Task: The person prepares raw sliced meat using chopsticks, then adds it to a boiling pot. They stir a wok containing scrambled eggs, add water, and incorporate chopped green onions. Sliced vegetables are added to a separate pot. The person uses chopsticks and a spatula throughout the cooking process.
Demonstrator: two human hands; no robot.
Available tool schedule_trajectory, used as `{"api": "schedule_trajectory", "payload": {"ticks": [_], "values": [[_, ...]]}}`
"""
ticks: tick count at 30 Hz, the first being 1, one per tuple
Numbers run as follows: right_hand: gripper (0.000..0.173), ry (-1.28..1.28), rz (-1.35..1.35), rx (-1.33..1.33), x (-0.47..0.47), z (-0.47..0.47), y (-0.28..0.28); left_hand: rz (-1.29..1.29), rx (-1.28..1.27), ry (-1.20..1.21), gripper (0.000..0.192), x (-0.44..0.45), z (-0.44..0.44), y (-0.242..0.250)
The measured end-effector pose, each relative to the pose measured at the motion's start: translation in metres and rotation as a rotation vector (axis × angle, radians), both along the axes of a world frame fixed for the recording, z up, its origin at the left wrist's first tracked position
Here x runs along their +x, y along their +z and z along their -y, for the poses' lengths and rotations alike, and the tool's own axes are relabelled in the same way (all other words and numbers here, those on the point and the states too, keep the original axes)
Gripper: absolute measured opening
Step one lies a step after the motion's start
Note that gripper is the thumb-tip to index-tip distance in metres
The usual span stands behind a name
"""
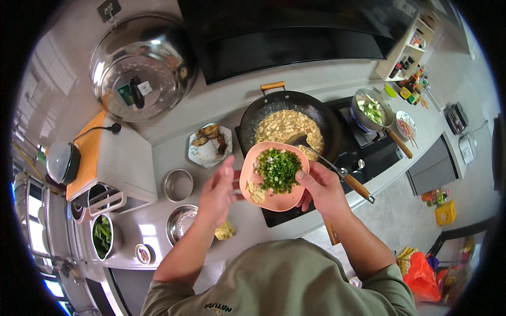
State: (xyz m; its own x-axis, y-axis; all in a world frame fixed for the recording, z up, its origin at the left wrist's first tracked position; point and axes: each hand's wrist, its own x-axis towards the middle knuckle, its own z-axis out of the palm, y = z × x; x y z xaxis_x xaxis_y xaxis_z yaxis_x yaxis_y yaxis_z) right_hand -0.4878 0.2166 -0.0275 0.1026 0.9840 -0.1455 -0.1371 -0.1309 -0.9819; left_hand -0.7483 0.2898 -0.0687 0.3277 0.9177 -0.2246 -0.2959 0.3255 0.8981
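Observation:
My right hand [326, 191] grips the right rim of a pink plate [286, 202], thumb on top and fingers beneath. Chopped green scallions [278, 170] are heaped on the plate, with sliced pale ginger or garlic [256, 192] at its left side. My left hand [217, 193] is spread at the plate's left edge; its fingertips pass partly behind the rim, and contact cannot be told. Beyond the plate, a black wok [253, 114] on the cooktop holds a chunky, pale yellow-brown dish [290, 126]. A wooden-handled spatula [324, 160] rests in the wok, its handle towards my right hand.
Right of the wok, a saucepan [371, 106] of cut greens sits on a burner. A plate of browned food [207, 152], a metal bowl [178, 185] and a steel basin [184, 219] stand left. A yellow cloth-like item [225, 231] lies below my left hand.

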Motion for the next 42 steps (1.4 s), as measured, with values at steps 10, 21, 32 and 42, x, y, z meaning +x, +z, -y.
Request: {"api": "schedule_trajectory", "payload": {"ticks": [10, 21, 32, 42], "values": [[0.05, -0.104, -0.211, 0.035, -0.01, 0.024, -0.012, 0.027, 0.012, -0.124, 0.074, 0.04, 0.002, 0.008], [0.058, -0.083, -0.214, 0.033, -0.013, 0.038, -0.016, -0.152, 0.169, -0.136, 0.084, 0.047, -0.007, 0.005], [0.057, -0.02, -0.16, -0.028, -0.006, 0.041, -0.021, -0.065, 0.081, -0.107, 0.065, 0.043, -0.012, 0.014], [0.061, -0.363, 1.043, 0.547, 0.006, 0.024, -0.006, -0.112, 0.174, -0.098, 0.052, 0.048, -0.011, 0.005]]}}
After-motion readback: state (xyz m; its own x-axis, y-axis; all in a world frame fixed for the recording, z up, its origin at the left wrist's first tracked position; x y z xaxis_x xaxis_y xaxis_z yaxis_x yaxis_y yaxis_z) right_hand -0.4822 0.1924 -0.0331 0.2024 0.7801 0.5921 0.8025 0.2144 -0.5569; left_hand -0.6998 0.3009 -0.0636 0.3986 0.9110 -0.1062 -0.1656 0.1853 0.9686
